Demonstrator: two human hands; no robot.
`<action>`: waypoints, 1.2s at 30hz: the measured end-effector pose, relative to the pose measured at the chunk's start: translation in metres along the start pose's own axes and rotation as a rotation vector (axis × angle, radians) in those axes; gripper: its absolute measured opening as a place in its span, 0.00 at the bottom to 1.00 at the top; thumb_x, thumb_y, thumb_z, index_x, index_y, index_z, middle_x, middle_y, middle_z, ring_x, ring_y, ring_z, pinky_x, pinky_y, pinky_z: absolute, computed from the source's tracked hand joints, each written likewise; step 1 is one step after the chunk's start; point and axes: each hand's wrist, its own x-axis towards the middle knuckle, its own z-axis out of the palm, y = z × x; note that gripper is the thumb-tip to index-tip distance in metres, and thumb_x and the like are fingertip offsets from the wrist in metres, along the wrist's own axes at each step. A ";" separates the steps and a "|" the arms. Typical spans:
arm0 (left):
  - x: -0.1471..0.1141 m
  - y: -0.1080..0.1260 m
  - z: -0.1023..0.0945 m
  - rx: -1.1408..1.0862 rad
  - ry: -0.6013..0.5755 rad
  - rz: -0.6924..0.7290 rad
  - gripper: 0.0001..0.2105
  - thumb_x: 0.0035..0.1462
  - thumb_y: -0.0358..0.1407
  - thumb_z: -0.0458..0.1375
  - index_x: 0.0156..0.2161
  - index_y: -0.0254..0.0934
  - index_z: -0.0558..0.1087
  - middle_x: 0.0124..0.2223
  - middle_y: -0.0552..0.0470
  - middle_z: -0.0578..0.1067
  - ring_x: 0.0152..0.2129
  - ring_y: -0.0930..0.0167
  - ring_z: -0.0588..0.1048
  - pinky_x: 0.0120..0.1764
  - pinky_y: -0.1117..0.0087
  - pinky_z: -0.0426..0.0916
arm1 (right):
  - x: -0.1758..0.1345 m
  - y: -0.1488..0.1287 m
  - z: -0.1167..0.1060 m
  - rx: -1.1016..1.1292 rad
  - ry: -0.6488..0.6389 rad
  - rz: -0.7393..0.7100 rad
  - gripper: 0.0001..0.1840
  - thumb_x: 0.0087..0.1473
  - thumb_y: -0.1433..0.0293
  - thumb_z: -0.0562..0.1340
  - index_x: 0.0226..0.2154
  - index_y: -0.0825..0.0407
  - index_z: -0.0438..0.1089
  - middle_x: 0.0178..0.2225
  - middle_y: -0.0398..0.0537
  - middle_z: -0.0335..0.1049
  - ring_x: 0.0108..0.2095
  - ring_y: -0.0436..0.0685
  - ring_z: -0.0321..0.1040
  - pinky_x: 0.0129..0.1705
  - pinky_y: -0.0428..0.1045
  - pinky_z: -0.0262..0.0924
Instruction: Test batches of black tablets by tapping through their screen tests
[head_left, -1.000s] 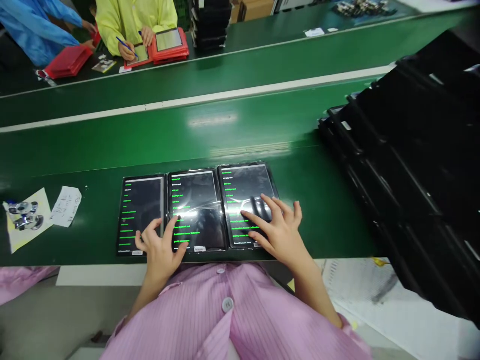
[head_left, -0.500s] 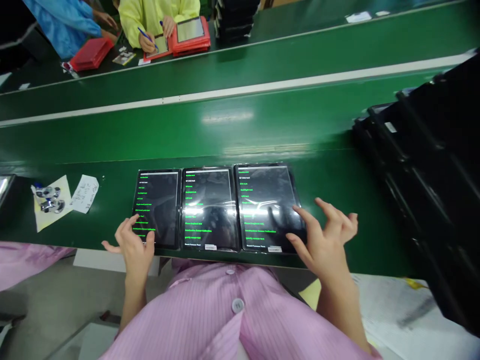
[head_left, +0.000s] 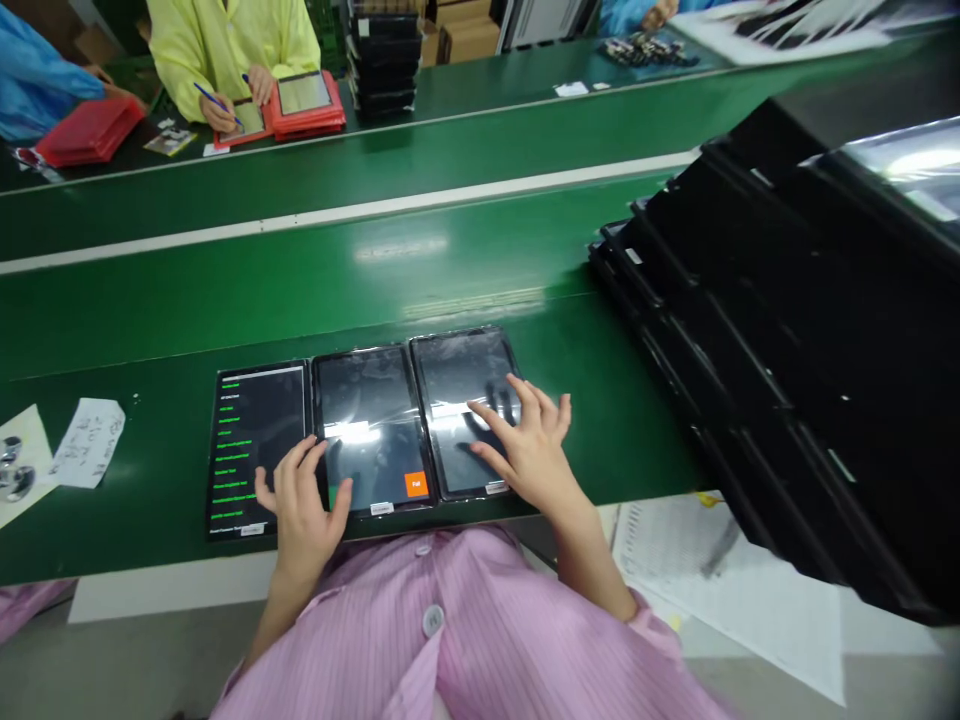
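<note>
Three tablets lie side by side on the green bench in front of me. On the left tablet [head_left: 262, 430], a list of mostly green text lines shows on a dark screen. The middle tablet [head_left: 367, 400] has a dark screen with an orange button near its lower right corner. A dark screen also fills the right tablet [head_left: 457, 375]. My left hand [head_left: 306, 505] is open over the lower left of the middle tablet, fingers spread. Over the right tablet, my right hand [head_left: 529, 440] is open with its index finger extended at the screen; whether it touches I cannot tell.
A tall stack of black trays [head_left: 787, 350] stands at the right. Handwritten paper [head_left: 88, 440] and a yellow sheet [head_left: 26, 450] with round metal parts lie left. Across the bench, a person in yellow [head_left: 232, 50] writes beside red-cased tablets [head_left: 307, 100]; people in blue sleeves are nearby.
The view has turned right. My left hand has moved from the left tablet to the middle one. The lists on the middle and right screens have given way to dark screens.
</note>
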 end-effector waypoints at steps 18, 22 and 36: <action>0.009 0.012 0.009 0.063 -0.185 0.022 0.23 0.70 0.45 0.49 0.65 0.39 0.62 0.59 0.40 0.74 0.57 0.56 0.68 0.65 0.42 0.31 | -0.009 0.020 0.008 0.119 0.242 0.063 0.26 0.65 0.48 0.52 0.53 0.49 0.59 0.62 0.64 0.55 0.62 0.74 0.53 0.64 0.78 0.36; 0.003 -0.011 -0.002 0.124 -0.067 -0.086 0.28 0.69 0.50 0.46 0.67 0.37 0.61 0.63 0.36 0.69 0.60 0.53 0.65 0.64 0.40 0.33 | -0.009 0.024 0.007 0.124 0.281 0.051 0.26 0.64 0.50 0.54 0.55 0.51 0.57 0.62 0.66 0.55 0.62 0.74 0.53 0.64 0.78 0.36; -0.011 -0.109 -0.043 -0.025 -0.113 -0.403 0.28 0.70 0.48 0.45 0.68 0.37 0.58 0.63 0.36 0.67 0.60 0.55 0.67 0.60 0.49 0.64 | -0.001 0.017 0.002 0.128 0.258 0.064 0.30 0.64 0.49 0.52 0.58 0.51 0.59 0.62 0.68 0.56 0.62 0.80 0.55 0.63 0.80 0.38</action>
